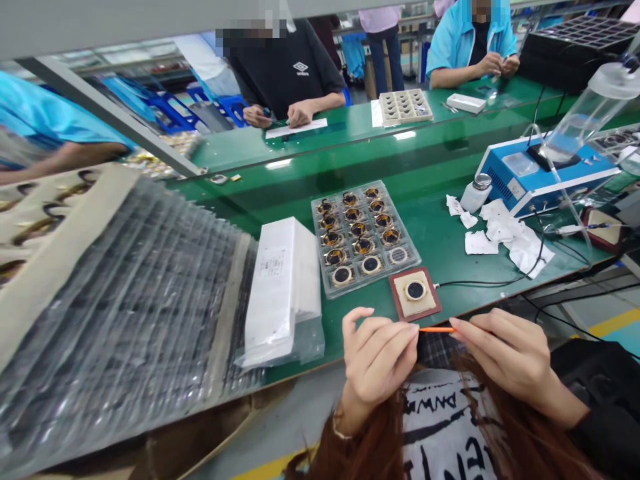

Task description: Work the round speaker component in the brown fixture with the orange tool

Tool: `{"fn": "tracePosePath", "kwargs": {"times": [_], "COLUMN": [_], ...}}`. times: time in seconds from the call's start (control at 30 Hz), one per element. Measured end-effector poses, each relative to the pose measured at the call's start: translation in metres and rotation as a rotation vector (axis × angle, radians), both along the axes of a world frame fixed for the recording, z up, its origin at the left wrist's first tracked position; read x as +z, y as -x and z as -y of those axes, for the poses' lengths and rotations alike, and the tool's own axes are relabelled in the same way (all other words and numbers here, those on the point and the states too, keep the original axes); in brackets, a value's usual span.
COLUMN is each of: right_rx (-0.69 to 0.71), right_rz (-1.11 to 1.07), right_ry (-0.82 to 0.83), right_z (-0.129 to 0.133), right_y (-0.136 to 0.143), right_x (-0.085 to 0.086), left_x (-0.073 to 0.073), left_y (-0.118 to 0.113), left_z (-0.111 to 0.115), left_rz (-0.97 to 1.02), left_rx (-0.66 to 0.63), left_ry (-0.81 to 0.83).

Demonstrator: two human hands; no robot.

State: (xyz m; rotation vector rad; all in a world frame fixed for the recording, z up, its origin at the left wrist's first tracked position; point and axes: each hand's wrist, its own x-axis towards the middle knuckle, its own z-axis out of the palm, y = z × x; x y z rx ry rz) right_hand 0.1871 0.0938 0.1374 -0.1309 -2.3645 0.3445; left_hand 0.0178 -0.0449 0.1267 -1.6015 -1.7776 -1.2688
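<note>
Head view: left hand and right hand pinch an orange stick between them, just off the bench's near edge, beside the brown fixture.

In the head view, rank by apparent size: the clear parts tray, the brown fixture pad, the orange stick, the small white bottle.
1. Parts tray
2. Fixture pad
3. and 4. White bottle and orange stick: unsure; bottle lies farther off, stick partly hidden by hands.

parts tray behind fixture, box left
</note>
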Motion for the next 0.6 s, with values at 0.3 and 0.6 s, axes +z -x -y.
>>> {"fn": "tracePosePath", "kwargs": {"times": [0.3,0.6], "right_rx": [0.057,0.098], "right_rz": [-0.036,-0.075], "right_ry": [0.094,0.397], "right_z": [0.001,0.004], "right_y": [0.006,0.017], "right_x": [-0.004,-0.016], "left_x": [-0.008,-0.028], "left_y": [-0.002,-0.011], "left_z": [-0.007,-0.007], "left_rz": [0.509,1.496], "left_rx": [-0.230,-0.319], "left_ry": [0.015,0.069]}}
